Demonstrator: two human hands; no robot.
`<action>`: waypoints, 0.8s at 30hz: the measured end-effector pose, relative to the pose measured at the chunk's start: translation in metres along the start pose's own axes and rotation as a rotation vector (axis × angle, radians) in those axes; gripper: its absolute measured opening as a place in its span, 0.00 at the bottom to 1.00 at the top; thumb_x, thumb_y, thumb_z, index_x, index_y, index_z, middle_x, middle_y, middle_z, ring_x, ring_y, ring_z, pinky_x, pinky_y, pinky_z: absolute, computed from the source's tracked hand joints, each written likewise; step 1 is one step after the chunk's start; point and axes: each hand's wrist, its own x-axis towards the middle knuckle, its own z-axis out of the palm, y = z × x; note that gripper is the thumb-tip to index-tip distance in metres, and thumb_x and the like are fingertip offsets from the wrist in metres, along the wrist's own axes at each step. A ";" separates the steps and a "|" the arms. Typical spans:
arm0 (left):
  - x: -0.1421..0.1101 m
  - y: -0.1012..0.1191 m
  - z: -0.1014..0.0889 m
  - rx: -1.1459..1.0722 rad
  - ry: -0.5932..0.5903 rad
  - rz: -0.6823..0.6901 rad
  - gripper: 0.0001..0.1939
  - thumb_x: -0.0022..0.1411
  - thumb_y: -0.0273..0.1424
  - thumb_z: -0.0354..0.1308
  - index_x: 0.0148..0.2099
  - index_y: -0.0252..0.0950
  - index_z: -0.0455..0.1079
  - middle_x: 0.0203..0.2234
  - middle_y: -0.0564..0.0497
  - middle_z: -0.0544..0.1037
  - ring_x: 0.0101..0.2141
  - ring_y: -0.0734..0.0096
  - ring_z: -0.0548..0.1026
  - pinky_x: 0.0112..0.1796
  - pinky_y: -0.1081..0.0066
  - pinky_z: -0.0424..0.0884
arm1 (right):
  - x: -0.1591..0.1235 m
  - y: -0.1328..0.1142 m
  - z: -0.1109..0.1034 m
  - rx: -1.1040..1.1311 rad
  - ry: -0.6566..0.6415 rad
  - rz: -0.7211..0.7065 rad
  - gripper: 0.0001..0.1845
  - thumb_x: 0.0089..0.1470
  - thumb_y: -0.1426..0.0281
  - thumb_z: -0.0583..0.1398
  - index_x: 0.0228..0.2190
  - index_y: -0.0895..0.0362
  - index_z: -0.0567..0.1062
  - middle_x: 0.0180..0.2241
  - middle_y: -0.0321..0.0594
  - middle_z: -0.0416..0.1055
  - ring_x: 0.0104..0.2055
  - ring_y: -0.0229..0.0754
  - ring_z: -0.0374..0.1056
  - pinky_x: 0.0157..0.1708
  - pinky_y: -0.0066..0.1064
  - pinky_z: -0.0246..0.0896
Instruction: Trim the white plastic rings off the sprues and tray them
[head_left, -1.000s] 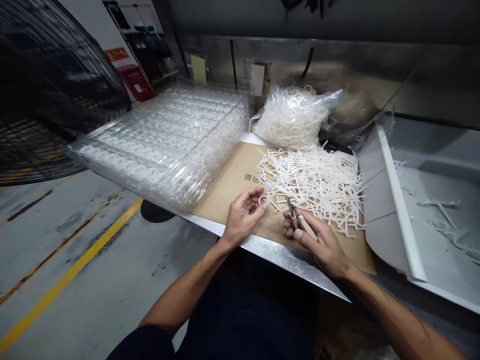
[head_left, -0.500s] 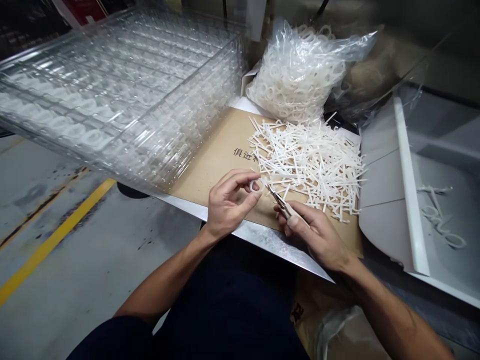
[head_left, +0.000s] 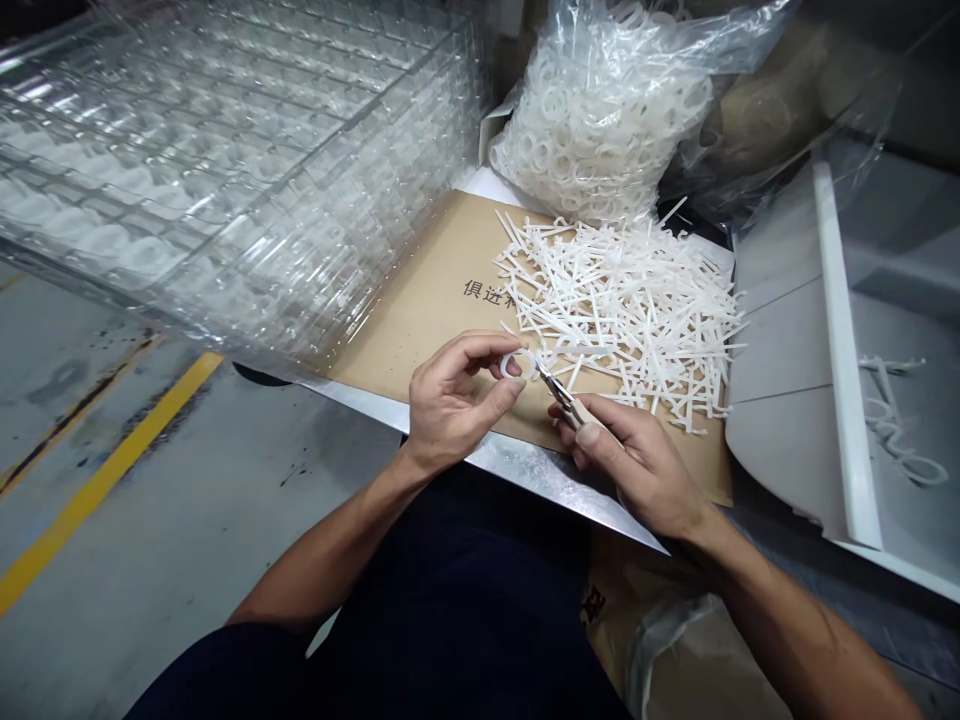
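Note:
My left hand (head_left: pixel 450 400) pinches a small white plastic ring (head_left: pixel 516 364) between thumb and fingers, just above the near edge of the brown cardboard sheet (head_left: pixel 435 310). My right hand (head_left: pixel 637 465) grips small cutting pliers (head_left: pixel 564 398), whose tips point left and touch the ring. Right behind both hands lies a heap of white plastic sprue sticks (head_left: pixel 626 310) on the cardboard.
A clear bag of white rings (head_left: pixel 600 130) stands behind the heap. A stack of clear plastic trays (head_left: pixel 225 170) fills the left of the metal table (head_left: pixel 525 470). At right a grey bin (head_left: pixel 847 400) holds several cut sprues. Concrete floor with a yellow line (head_left: pixel 97 490) lies at the left.
The view has tilted down and drawn closer. My hands have come together, and the pliers' tips now meet the ring in my left hand.

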 end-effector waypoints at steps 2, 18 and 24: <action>0.000 0.000 0.000 0.012 0.000 0.005 0.18 0.62 0.23 0.69 0.54 0.37 0.79 0.45 0.44 0.81 0.38 0.71 0.79 0.43 0.68 0.77 | 0.000 0.000 0.001 -0.003 0.005 -0.011 0.23 0.71 0.50 0.55 0.39 0.56 0.76 0.30 0.37 0.69 0.30 0.41 0.64 0.32 0.33 0.60; -0.002 -0.002 0.001 0.064 0.007 0.030 0.17 0.63 0.26 0.69 0.54 0.39 0.79 0.46 0.43 0.81 0.37 0.68 0.79 0.41 0.66 0.78 | -0.001 -0.002 0.004 -0.092 0.049 -0.026 0.24 0.71 0.50 0.53 0.43 0.56 0.77 0.31 0.41 0.73 0.32 0.44 0.67 0.31 0.35 0.60; -0.003 -0.003 0.001 0.066 0.011 0.036 0.17 0.62 0.26 0.69 0.54 0.39 0.79 0.46 0.44 0.82 0.37 0.68 0.79 0.41 0.65 0.79 | -0.001 -0.003 0.004 -0.100 0.049 -0.011 0.24 0.71 0.50 0.53 0.42 0.56 0.77 0.31 0.40 0.72 0.31 0.44 0.67 0.32 0.35 0.60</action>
